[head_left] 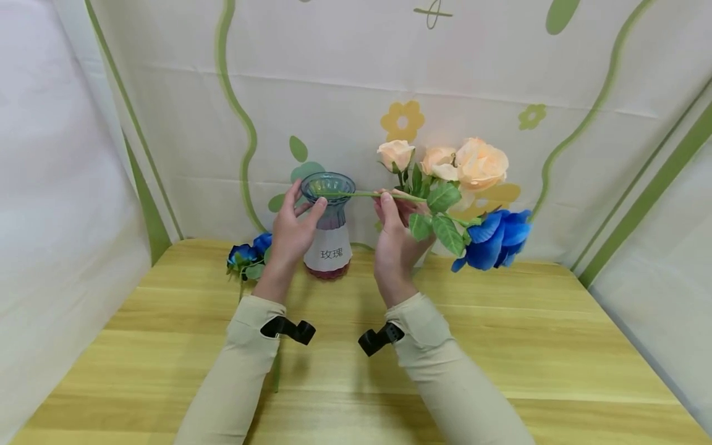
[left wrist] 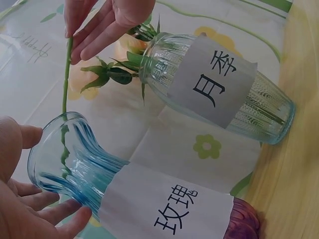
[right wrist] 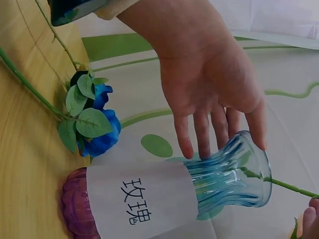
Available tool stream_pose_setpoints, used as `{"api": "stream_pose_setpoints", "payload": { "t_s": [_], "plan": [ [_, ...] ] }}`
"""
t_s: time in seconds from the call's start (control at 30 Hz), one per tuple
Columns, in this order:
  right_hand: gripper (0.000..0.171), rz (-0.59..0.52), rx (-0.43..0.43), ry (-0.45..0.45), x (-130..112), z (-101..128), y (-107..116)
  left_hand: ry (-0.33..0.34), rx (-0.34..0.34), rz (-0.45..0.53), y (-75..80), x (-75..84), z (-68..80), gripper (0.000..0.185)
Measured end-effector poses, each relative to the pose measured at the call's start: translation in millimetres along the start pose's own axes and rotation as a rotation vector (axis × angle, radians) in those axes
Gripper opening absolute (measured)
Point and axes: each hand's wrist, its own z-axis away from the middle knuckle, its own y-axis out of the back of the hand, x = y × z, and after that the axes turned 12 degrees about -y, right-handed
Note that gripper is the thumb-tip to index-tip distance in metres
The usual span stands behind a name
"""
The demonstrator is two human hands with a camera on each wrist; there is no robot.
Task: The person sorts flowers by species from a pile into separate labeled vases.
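Left hand (head_left: 292,230) with fingers spread at the rim of a blue-purple glass vase (head_left: 329,241) on the desk (head_left: 334,377), right hand (head_left: 397,250) pinching a blue rose (head_left: 497,241) by its stem (head_left: 364,194), stem end inside the mouth

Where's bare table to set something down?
Bare table: right of the right sleeve; left of the left sleeve; between the sleeves, save a stem beside the left one. Crowded: the back, from the lying blue roses past the tinted vase to the clear vase.
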Motion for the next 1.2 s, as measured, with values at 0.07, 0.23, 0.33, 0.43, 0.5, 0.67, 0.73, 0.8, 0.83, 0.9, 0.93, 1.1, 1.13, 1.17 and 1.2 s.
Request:
{"api": "stream_pose_setpoints", "payload": {
  "t_s": [0.07,0.23,0.33,0.43,0.5,0.67,0.73,0.8,0.83,0.9,0.93,1.1,1.13,1.17,1.2],
  "plan": [
    [0.011,-0.004,0.009,-0.01,-1.4,-0.7,-0.6,0.0,0.002,-0.004,0.4,0.0,0.3,0.081],
    [0.014,-0.014,0.01,-0.046,-4.6,-2.6,-2.3,-0.003,0.0,-0.006,-0.1,0.2,0.1,0.081],
    [0.015,-0.004,0.012,-0.056,-5.0,-4.8,-3.0,-0.003,0.001,-0.006,0.5,1.2,0.3,0.081],
    [0.014,-0.003,0.013,-0.066,-4.5,-7.1,-3.5,-0.004,0.0,-0.011,1.6,1.9,0.5,0.081],
    [0.014,-0.002,0.01,-0.065,-3.8,-8.8,-3.7,-0.004,0.0,-0.011,2.4,1.4,0.2,0.081],
    [0.01,0.032,-0.025,-0.07,-1.9,-10.6,-3.7,-0.001,0.003,-0.014,4.2,-1.6,-1.1,0.082],
    [0.01,0.046,-0.046,-0.085,-1.7,-10.4,-3.7,0.002,0.004,-0.018,4.6,-2.3,-1.1,0.082],
    [0.011,0.045,-0.072,-0.103,-1.5,-10.7,-3.9,0.005,0.005,-0.018,4.7,-2.4,-0.9,0.082],
    [0.011,0.048,-0.081,-0.107,-1.6,-11.0,-4.1,0.006,0.006,-0.018,4.7,-2.3,-0.6,0.082],
    [0.012,0.054,-0.096,-0.116,-1.5,-12.2,-4.8,0.01,0.008,-0.018,4.5,-1.9,-0.2,0.082],
    [0.012,0.057,-0.099,-0.116,-1.8,-12.9,-5.4,0.01,0.009,-0.017,4.4,-1.7,-0.2,0.082],
    [0.012,0.079,-0.093,-0.085,-2.9,-18.8,-9.7,0.01,0.012,-0.018,3.0,0.3,0.4,0.081],
    [0.012,0.082,-0.093,-0.077,-3.0,-20.3,-10.7,0.008,0.013,-0.018,2.8,0.8,0.6,0.08],
    [0.012,0.086,-0.095,-0.074,-3.0,-21.5,-11.6,0.006,0.014,-0.018,2.6,1.2,0.7,0.08],
    [0.013,0.089,-0.099,-0.075,-2.8,-22.8,-12.4,0.005,0.015,-0.017,2.5,1.5,1.0,0.08]
  ]
}}
